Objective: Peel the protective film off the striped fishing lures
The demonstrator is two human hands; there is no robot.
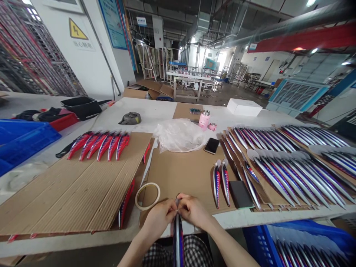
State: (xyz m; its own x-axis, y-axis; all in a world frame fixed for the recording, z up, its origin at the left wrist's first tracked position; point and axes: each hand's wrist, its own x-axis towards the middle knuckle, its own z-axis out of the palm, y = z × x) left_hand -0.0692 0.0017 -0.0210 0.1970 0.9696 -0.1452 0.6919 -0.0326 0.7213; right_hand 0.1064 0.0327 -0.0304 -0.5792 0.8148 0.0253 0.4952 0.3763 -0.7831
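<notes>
At the table's front edge, my left hand (163, 216) and my right hand (195, 211) meet with fingertips pinched together. Between them is the far end of a silver, blue and dark fishing lure (178, 243), whose body points down toward my lap. The fingers cover that tip, so any small piece there is hard to make out. Left of my hands lies a roll of masking tape (148, 196) on a cardboard sheet (180, 172). To the right, two finished-looking striped lures (216, 183) with clear lips lie side by side beside a dark flat block (241, 194).
Stacked cardboard (72, 193) at left carries several red lures (104, 146). More silver-blue lures (286, 174) lie in rows at right. A plastic bag (179, 135), phone (211, 145) and pink bottle (204, 120) stand ahead. Blue crates (22, 139) flank the table, one low at right.
</notes>
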